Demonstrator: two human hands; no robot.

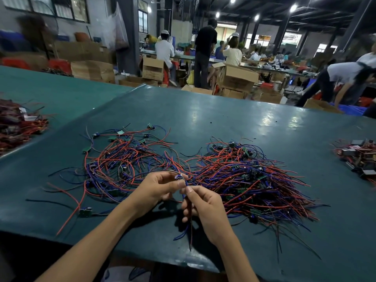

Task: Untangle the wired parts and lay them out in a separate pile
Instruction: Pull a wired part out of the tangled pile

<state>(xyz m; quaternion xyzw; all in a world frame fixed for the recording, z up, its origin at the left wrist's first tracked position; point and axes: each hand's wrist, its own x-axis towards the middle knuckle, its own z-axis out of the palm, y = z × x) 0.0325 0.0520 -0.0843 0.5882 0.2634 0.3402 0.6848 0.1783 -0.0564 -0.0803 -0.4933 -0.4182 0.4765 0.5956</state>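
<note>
Wired part (180, 177) pinched in my left hand (156, 190), right hand (205, 206) gripping its leads (190, 231): untangling step. Next, I'd pull it free and lay it on the centre-left pile (122, 157).

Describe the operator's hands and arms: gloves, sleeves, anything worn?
The left hand and right hand are bare: no gloves, rings or watch. The left forearm and right forearm are uncovered down to the frame edge; no sleeves, bands or markings in view.

Round ceiling lamps (293, 8) glare on the dark green table (234, 119). Background workers blur. Edges bend outward.
</note>
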